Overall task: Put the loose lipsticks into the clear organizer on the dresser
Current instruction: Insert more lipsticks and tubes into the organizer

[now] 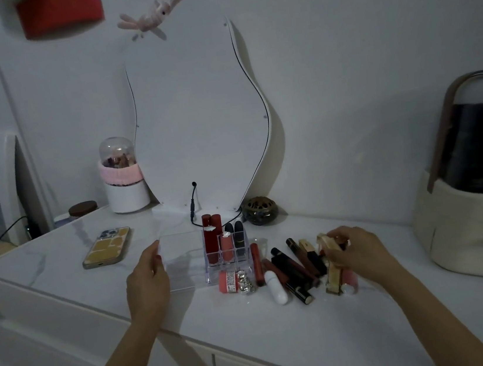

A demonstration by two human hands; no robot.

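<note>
The clear organizer [183, 261] stands on the white dresser [253, 328] below the mirror. Its right-hand compartments hold several upright lipsticks [214, 241], red, pink and black. My left hand [148, 282] grips the organizer's left edge. To the right of the organizer lies a pile of loose lipsticks [291, 268], dark, red and white tubes. My right hand [356, 249] rests on the right end of the pile, fingers closed around a gold-cased lipstick [329, 243]. A pink tube [228, 281] and a silver trinket [245, 282] lie just in front of the organizer.
A phone [107, 247] lies flat at the left. A wavy mirror [198, 111] leans on the wall with a black cable [193, 207] at its base. A dark round jar [259, 210] sits behind the lipsticks. A cream cosmetic case [471, 214] stands at the right, a brush holder [124, 179] at the back left.
</note>
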